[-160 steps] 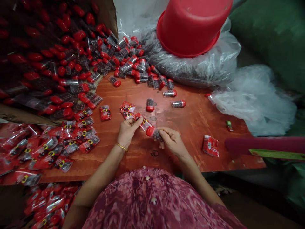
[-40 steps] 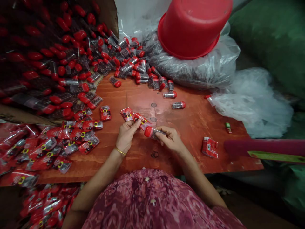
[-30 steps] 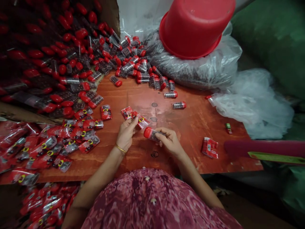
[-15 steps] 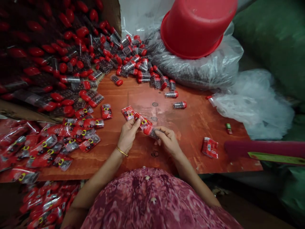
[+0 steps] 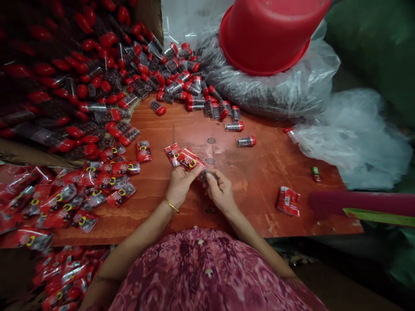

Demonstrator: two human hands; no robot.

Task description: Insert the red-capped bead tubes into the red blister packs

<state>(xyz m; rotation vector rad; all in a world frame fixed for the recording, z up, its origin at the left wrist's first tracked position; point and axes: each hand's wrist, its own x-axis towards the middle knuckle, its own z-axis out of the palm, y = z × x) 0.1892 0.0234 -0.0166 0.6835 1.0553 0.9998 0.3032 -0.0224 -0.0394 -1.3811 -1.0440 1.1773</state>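
Note:
My left hand [image 5: 179, 185] pinches a red printed plastic sleeve [image 5: 190, 159] with a yellow mark, over the middle of the table. My right hand [image 5: 221, 190] is closed on a small clear bottle [image 5: 202, 175] with dark contents, at the near end of the sleeve. The bottle's red cap does not show; it seems to be inside the sleeve, though my fingers partly cover this spot. Just behind my left hand, a flat stack of red sleeves [image 5: 171, 153] lies on the table.
Red-capped bottles [image 5: 175, 86] spill from a cardboard box [image 5: 35, 157] at the left. Sleeved bottles [image 5: 65, 203] are piled nearer me. A red tub [image 5: 266, 39] sits on a filled plastic bag [image 5: 275, 95] behind. Loose red sleeves [image 5: 289, 201] lie right.
My right hand has moved left and slightly nearer me, bringing the bottle against the sleeve. The red cap, visible before, is now out of sight. The view has shifted slightly.

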